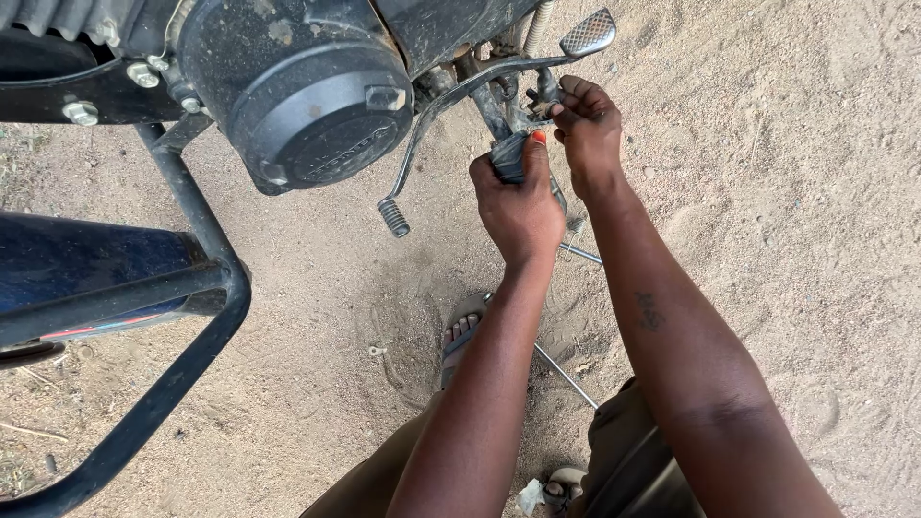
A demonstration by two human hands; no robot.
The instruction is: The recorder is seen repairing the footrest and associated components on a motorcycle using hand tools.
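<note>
A motorcycle stands over sandy ground, its round black engine cover (307,96) at the top. My left hand (518,206) is closed around a black rubber footrest (508,153) under the engine. My right hand (587,125) pinches a small metal part at the footrest mount, just below the curved gear lever (460,91) with its ribbed silver pedal (587,34). What the right fingers hold is mostly hidden.
A black tubular crash guard (182,317) curves along the left beside a dark blue tank panel (86,259). A thin metal rod (566,376) lies on the sand. My sandalled foot (462,331) rests below my left arm. Footprints mark the sand at right.
</note>
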